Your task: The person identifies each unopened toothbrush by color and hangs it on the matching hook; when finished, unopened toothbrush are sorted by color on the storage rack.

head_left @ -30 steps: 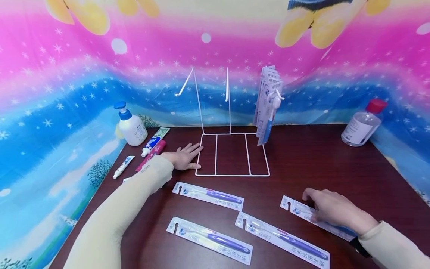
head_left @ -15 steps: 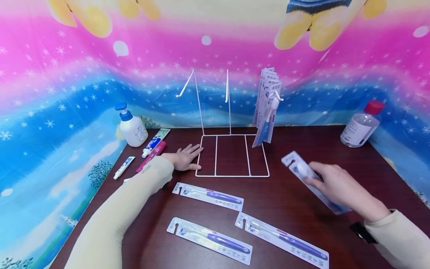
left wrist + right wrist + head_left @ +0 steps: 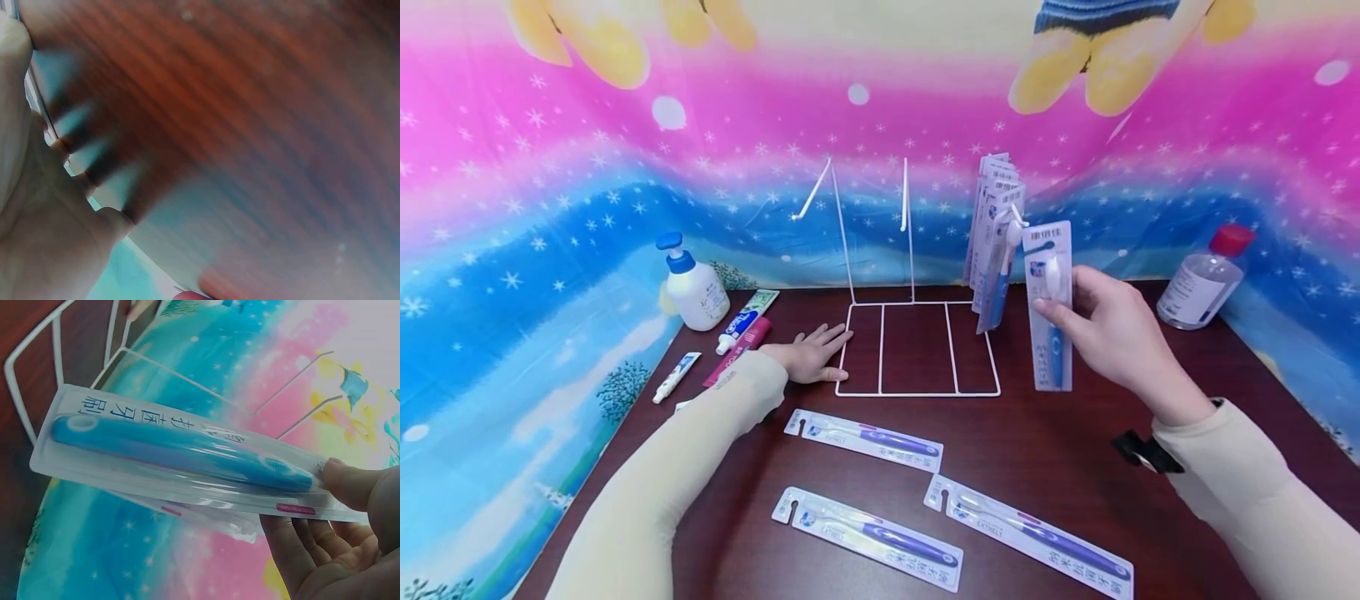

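My right hand pinches a packaged toothbrush with a blue handle, held upright over the table just right of the rack. In the right wrist view the thumb lies on one face of the toothbrush pack and the fingers are behind it. Several packaged toothbrushes hang on the right hook of a white wire rack; its left hook and middle hook carry nothing. My left hand lies flat with spread fingers on the table, fingertips at the rack's left base edge.
Three purple toothbrush packs lie on the table in front of the rack. Left stand a pump bottle and toothpaste tubes. A clear bottle with a red cap stands at the back right, before a printed cloth backdrop.
My right hand has lifted the blue toothbrush pack off the table, turned it upright and brought it up and left beside the rack. The left hand has stayed in place.
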`<state>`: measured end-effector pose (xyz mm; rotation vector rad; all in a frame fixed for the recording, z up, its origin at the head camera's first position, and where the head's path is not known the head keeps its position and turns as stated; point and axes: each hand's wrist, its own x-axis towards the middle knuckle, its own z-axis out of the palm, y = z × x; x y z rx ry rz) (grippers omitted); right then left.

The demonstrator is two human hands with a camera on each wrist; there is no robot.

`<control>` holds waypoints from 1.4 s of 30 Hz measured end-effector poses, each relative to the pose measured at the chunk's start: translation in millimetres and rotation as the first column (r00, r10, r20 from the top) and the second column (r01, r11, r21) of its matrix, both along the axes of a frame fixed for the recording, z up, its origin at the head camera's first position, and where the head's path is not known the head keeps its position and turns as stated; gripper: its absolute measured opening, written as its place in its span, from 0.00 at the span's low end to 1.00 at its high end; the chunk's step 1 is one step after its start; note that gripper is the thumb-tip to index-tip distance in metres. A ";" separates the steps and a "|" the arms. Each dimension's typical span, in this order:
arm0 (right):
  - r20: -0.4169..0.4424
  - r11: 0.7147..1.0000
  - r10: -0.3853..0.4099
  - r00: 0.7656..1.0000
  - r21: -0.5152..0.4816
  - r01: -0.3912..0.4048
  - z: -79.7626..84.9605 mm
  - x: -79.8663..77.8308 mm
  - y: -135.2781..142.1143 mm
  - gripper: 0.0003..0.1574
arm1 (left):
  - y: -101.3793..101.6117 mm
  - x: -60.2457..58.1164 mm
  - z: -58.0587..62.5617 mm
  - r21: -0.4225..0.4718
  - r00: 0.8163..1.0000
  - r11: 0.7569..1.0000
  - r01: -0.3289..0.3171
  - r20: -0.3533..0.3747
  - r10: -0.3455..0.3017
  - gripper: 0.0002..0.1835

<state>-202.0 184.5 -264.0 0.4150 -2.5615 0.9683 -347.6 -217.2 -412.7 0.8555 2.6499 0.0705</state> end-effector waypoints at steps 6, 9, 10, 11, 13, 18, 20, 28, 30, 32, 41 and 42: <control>0.033 0.999 0.001 0.999 -0.049 0.001 7.5 -17.0 -12.9 0.28 | -0.3 1.7 -0.5 -0.013 1.000 1.000 -0.005 0.009 0.006 0.45; 0.047 0.998 -0.003 0.999 -0.063 0.006 7.6 -23.5 -15.8 0.28 | -0.2 2.2 -0.7 -0.008 1.000 1.000 -0.009 0.015 0.010 0.45; 0.050 0.998 -0.005 0.999 -0.064 0.008 7.2 -25.3 -16.2 0.28 | -0.1 2.3 -0.7 -0.006 1.000 1.000 -0.010 0.015 0.011 0.45; 0.055 0.998 -0.006 0.998 -0.068 0.010 6.9 -27.0 -16.6 0.27 | -0.1 2.4 -0.7 -0.006 1.000 1.000 -0.011 0.015 0.011 0.45; 0.062 0.997 -0.011 0.998 -0.070 0.016 5.8 -30.5 -17.1 0.27 | 0.2 2.5 -0.8 -0.002 1.000 1.000 -0.012 0.016 0.012 0.44; 0.107 0.997 -0.016 0.994 -0.068 0.023 1.6 -40.2 -17.5 0.29 | -0.1 1.5 -1.5 -0.003 1.000 1.000 -0.007 0.009 0.007 0.44; 0.127 0.997 -0.016 0.992 -0.073 0.025 -0.6 -45.2 -17.7 0.30 | -0.3 1.1 -1.6 -0.002 1.000 1.000 -0.007 0.010 0.007 0.44; 0.158 0.994 -0.003 0.987 -0.108 0.020 -6.7 -65.2 -20.0 0.34 | -0.9 -0.1 -2.2 0.014 1.000 1.000 -0.002 0.015 0.002 0.43; 0.158 0.994 -0.001 0.987 -0.112 0.018 -7.9 -68.8 -20.5 0.34 | -1.1 -0.4 -2.6 0.013 1.000 1.000 0.001 0.013 -0.001 0.43; 0.147 0.993 0.004 0.989 -0.116 0.013 -8.9 -71.7 -20.9 0.34 | -1.3 -0.7 -3.0 0.014 1.000 1.000 0.002 0.011 -0.002 0.43; 0.121 0.992 0.035 0.992 -0.124 -0.020 -9.9 -77.5 -21.2 0.31 | -2.4 -0.7 -1.9 0.014 1.000 1.000 0.001 0.008 -0.001 0.44; 0.124 0.992 0.040 0.991 -0.125 -0.025 -9.8 -77.7 -21.1 0.31 | -2.4 -0.7 -1.9 0.014 1.000 1.000 0.001 0.009 -0.001 0.44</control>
